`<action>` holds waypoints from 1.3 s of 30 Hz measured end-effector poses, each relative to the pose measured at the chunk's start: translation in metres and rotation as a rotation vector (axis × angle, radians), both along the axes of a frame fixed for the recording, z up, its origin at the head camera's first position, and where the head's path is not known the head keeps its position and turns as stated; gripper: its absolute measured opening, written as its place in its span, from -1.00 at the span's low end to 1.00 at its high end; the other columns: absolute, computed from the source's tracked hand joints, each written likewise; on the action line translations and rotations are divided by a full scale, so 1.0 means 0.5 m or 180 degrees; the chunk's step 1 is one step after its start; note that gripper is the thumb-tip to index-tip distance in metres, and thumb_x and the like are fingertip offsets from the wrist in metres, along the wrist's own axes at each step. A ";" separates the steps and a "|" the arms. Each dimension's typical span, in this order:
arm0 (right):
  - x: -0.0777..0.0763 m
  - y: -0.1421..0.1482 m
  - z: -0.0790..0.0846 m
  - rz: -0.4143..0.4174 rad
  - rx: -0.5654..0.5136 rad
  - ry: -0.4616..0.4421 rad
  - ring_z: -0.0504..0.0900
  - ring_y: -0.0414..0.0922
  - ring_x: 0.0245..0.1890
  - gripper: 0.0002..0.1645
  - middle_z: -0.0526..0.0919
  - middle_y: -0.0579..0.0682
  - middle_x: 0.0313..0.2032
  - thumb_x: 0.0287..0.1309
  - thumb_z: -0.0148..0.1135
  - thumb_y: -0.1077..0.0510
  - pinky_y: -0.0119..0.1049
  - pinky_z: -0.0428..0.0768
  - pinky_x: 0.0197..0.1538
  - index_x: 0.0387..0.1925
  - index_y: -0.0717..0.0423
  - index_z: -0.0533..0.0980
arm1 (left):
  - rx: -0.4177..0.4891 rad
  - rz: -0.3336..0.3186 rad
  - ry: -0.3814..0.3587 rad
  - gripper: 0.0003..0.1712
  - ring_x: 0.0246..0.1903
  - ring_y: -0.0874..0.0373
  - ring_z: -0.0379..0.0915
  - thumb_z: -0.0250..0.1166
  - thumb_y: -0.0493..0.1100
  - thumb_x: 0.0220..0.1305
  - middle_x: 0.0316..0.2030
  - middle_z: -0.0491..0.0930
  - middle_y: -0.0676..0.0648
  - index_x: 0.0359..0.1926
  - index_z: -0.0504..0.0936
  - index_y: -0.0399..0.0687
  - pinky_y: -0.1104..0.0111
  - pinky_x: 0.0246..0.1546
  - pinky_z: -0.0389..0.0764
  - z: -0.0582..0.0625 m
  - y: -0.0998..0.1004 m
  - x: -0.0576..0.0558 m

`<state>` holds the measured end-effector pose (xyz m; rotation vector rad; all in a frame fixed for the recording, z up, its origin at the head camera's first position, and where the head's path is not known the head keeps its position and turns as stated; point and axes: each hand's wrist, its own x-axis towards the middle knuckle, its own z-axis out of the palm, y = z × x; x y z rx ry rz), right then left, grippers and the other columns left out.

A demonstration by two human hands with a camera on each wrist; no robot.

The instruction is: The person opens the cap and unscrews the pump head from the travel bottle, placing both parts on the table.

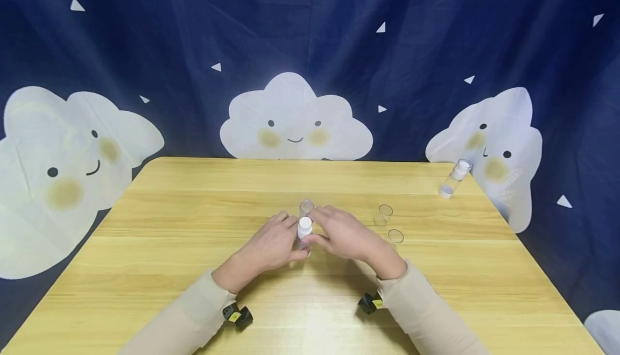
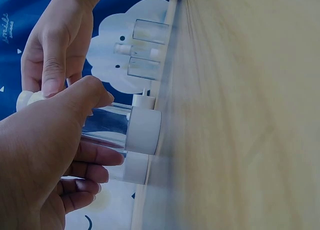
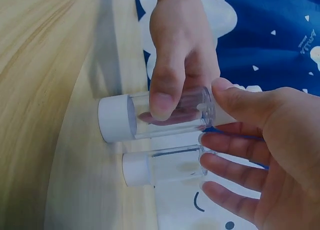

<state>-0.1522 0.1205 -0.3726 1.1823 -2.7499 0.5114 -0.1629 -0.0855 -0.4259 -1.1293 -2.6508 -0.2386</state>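
Observation:
Near the table's middle stands a clear bottle [image 3: 170, 112] with a white base and a white top [image 1: 304, 222]. My left hand [image 1: 276, 241] holds its clear body between thumb and fingers. At its neck, the thumb and index finger of my right hand [image 1: 346, 234] pinch the white top, while the other fingers are spread. Just behind stands a second clear bottle [image 1: 306, 206], also white at the base [image 3: 136, 169]; the hands partly hide it. A small white piece with a thin stem [image 2: 144, 100] shows beyond the held bottle in the left wrist view.
To the right stand two clear open cylinders, one farther back [image 1: 384, 215] and one nearer [image 1: 395, 235]. A third bottle [image 1: 455, 179] with white ends is at the table's far right corner. A dark blue curtain [image 1: 194, 32] with clouds hangs behind the wooden table [image 1: 169, 210].

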 end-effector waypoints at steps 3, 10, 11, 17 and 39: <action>-0.003 0.002 0.000 0.0043 -0.0025 -0.0103 0.58 -0.08 0.00 -0.55 0.62 -0.05 -0.05 0.27 0.24 -0.11 -0.13 0.53 0.09 0.08 0.01 0.48 | 0.0030 -0.0010 0.0016 -0.43 -0.25 0.12 0.36 0.28 0.23 0.20 -0.21 0.58 -0.01 -0.08 0.61 -0.17 0.30 -0.19 0.48 0.000 0.001 -0.001; -0.007 0.006 0.000 0.0110 -0.0058 -0.0196 0.54 -0.07 0.10 -0.48 0.60 -0.04 0.06 0.28 0.23 -0.11 -0.13 0.47 0.18 0.15 0.06 0.48 | -0.0022 0.0004 -0.0019 -0.37 -0.23 0.11 0.37 0.26 0.26 0.20 -0.16 0.59 -0.04 -0.02 0.60 -0.21 0.30 -0.14 0.48 0.002 0.000 -0.001; -0.007 0.006 0.000 0.0095 -0.0045 -0.0169 0.54 -0.07 0.09 -0.47 0.60 -0.04 0.05 0.27 0.23 -0.13 -0.13 0.48 0.16 0.15 0.07 0.48 | -0.0040 0.0010 -0.0022 -0.35 -0.22 0.11 0.37 0.26 0.27 0.20 -0.15 0.59 -0.04 -0.01 0.60 -0.22 0.30 -0.13 0.48 0.003 0.000 -0.001; -0.001 0.005 0.000 -0.0068 0.0098 0.0246 0.59 -0.07 -0.09 -0.38 0.63 -0.02 -0.12 0.18 0.23 -0.29 -0.11 0.56 0.01 0.07 0.06 0.48 | -0.0059 0.0005 -0.0055 -0.31 -0.21 0.10 0.38 0.27 0.28 0.20 -0.14 0.59 -0.05 0.04 0.58 -0.23 0.29 -0.10 0.48 0.004 -0.001 -0.002; 0.000 -0.004 -0.011 0.0028 0.0345 0.0713 0.57 -0.08 -0.24 -0.47 0.58 -0.06 -0.24 0.27 0.16 -0.25 -0.15 0.57 -0.10 -0.05 0.12 0.49 | -0.0025 -0.0001 0.0003 -0.45 -0.25 0.11 0.37 0.28 0.26 0.19 -0.21 0.58 -0.04 -0.15 0.60 -0.14 0.29 -0.16 0.48 0.004 0.001 0.001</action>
